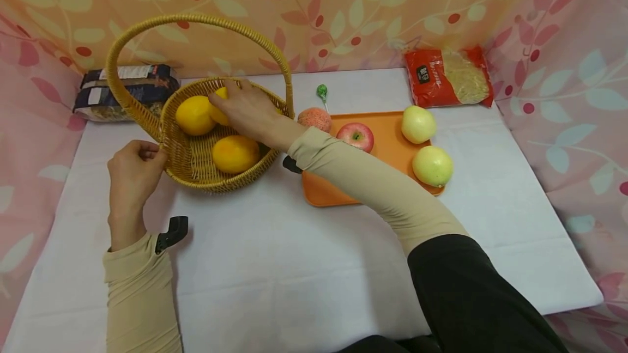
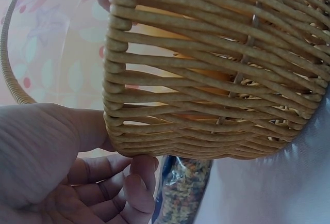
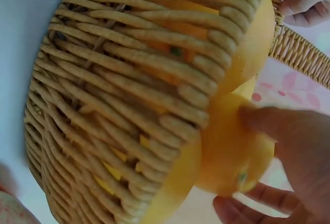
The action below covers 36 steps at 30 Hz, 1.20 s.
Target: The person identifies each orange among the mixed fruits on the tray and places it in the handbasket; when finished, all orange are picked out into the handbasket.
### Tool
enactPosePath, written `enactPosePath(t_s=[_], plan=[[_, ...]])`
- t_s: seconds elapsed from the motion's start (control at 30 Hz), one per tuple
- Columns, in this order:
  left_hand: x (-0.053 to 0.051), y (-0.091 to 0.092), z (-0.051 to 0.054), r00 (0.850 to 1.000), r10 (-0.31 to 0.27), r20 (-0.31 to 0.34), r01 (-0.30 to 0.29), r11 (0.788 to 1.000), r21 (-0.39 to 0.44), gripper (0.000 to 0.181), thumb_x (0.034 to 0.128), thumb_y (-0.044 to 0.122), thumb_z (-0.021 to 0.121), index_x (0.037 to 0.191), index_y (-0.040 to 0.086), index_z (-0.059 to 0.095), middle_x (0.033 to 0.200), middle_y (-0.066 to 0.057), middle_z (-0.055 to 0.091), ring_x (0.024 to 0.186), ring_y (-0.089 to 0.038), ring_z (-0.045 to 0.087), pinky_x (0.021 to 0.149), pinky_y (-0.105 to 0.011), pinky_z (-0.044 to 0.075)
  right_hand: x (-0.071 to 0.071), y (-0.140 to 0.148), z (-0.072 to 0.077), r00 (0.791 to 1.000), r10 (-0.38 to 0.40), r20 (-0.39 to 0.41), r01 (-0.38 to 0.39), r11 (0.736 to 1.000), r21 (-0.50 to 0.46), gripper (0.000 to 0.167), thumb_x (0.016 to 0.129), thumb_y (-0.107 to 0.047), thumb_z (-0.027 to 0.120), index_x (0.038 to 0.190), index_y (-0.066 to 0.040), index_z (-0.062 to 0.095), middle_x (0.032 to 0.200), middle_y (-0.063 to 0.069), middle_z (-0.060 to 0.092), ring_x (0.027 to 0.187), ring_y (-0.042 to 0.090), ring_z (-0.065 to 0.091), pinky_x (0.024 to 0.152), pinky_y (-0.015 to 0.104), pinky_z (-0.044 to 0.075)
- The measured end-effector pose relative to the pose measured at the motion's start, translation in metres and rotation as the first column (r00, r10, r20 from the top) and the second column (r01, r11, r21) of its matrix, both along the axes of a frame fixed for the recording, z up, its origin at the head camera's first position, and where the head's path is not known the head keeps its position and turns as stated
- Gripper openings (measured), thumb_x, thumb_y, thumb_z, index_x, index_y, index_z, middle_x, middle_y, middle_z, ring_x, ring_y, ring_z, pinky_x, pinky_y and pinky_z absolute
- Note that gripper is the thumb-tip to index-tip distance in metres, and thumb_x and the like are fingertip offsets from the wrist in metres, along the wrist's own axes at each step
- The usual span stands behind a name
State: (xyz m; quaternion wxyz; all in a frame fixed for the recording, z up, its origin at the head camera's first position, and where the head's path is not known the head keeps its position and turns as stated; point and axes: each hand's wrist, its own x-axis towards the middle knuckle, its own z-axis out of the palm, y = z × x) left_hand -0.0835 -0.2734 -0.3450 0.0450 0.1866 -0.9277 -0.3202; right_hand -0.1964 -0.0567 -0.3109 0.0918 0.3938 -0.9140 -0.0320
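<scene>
A yellow wicker basket (image 1: 223, 185) with a tall arched handle stands at the left of the table. My left hand (image 1: 134, 176) pinches its left rim between thumb and fingers, as the left wrist view shows closely. Inside, my right hand (image 1: 255, 113) grips a yellow-orange fruit (image 3: 232, 146), thumb on one side and fingers curled round the other. Beside it in the basket lie one yellow fruit (image 1: 194, 115) at the left and one deeper orange-yellow fruit (image 1: 236, 154) at the front. From above, the right hand partly covers the held fruit.
An orange tray (image 1: 324, 192) right of the basket bears a red apple (image 1: 355, 136), a mottled pink fruit (image 1: 315, 119) and two pale green fruits (image 1: 432, 166). Behind are a green lollipop (image 1: 321, 91), a red packet (image 1: 448, 76) and a dark packet (image 1: 127, 91).
</scene>
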Motion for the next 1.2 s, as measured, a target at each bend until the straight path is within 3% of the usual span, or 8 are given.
enactPosePath(t_s=[0.13,0.3,0.47,0.67,0.8,1.07,1.2], plan=[[-0.0006,-0.0001,-0.0001,1.000,0.001,0.009,-0.001,1.000,0.007,0.039,0.0926,0.025,0.051,0.114,-0.004,0.063,0.099,-0.020,0.064,0.056,-0.001,0.047,0.048,-0.016,0.041,0.0008,0.0005,0.0002,0.999,-0.006,0.034,0.006,1.000,-0.014,0.050,0.095,-0.044,0.058,0.137,-0.019,0.050,0.135,0.014,0.051,0.116,0.030,0.057,0.086,0.036,0.055],[-0.0007,0.0001,0.0004,1.000,0.005,-0.002,-0.005,1.000,-0.003,0.037,0.0922,0.024,0.052,0.113,-0.004,0.064,0.098,-0.021,0.065,0.055,-0.001,0.047,0.047,-0.017,0.040,0.0018,0.0004,0.0019,0.995,-0.021,0.101,0.023,1.000,-0.013,0.040,0.100,-0.027,0.047,0.139,-0.019,0.048,0.131,0.011,0.054,0.110,0.027,0.059,0.083,0.035,0.057],[0.0002,0.0007,0.0013,1.000,0.005,0.003,-0.005,1.000,-0.003,0.038,0.0923,0.024,0.051,0.114,-0.005,0.063,0.099,-0.020,0.064,0.056,-0.001,0.046,0.048,-0.017,0.040,0.0039,-0.0003,0.0026,0.995,-0.023,0.098,0.024,1.000,-0.007,0.035,0.104,-0.013,0.037,0.134,-0.017,0.054,0.131,0.012,0.052,0.110,0.027,0.059,0.079,0.034,0.058],[0.0002,0.0015,0.0016,1.000,0.002,0.010,-0.002,1.000,-0.003,0.038,0.0925,0.024,0.051,0.114,-0.005,0.063,0.099,-0.020,0.064,0.056,-0.001,0.047,0.048,-0.017,0.040,0.0047,0.0006,0.0024,0.997,-0.036,0.063,0.035,0.999,0.008,0.036,0.103,-0.009,0.040,0.135,-0.018,0.054,0.129,0.012,0.056,0.111,0.027,0.060,0.082,0.034,0.058],[0.0001,0.0012,0.0009,1.000,0.004,0.015,-0.004,1.000,-0.004,0.038,0.0926,0.024,0.051,0.115,-0.005,0.063,0.099,-0.020,0.064,0.057,-0.002,0.047,0.048,-0.017,0.040,0.0038,0.0017,0.0021,0.998,-0.049,0.031,0.047,0.998,0.041,0.033,0.101,-0.007,0.044,0.130,-0.013,0.060,0.130,0.012,0.054,0.111,0.027,0.058,0.085,0.033,0.057],[-0.0004,-0.0002,-0.0010,1.000,0.001,0.003,-0.001,1.000,-0.010,0.038,0.0926,0.024,0.051,0.114,-0.005,0.064,0.100,-0.021,0.065,0.057,-0.001,0.046,0.048,-0.016,0.040,0.0037,0.0061,-0.0026,0.998,-0.051,0.044,0.048,0.996,0.074,0.037,0.100,-0.013,0.043,0.135,-0.009,0.053,0.131,0.017,0.053,0.108,0.029,0.059,0.086,0.035,0.055],[-0.0006,0.0002,-0.0007,1.000,0.000,-0.002,0.000,1.000,-0.009,0.038,0.0927,0.024,0.051,0.114,-0.005,0.063,0.099,-0.022,0.065,0.057,-0.002,0.046,0.047,-0.016,0.040,0.0049,0.0054,-0.0039,0.994,-0.024,0.107,0.014,0.995,0.098,0.036,0.100,-0.013,0.041,0.134,-0.011,0.054,0.130,0.014,0.053,0.109,0.027,0.057,0.088,0.034,0.054]])
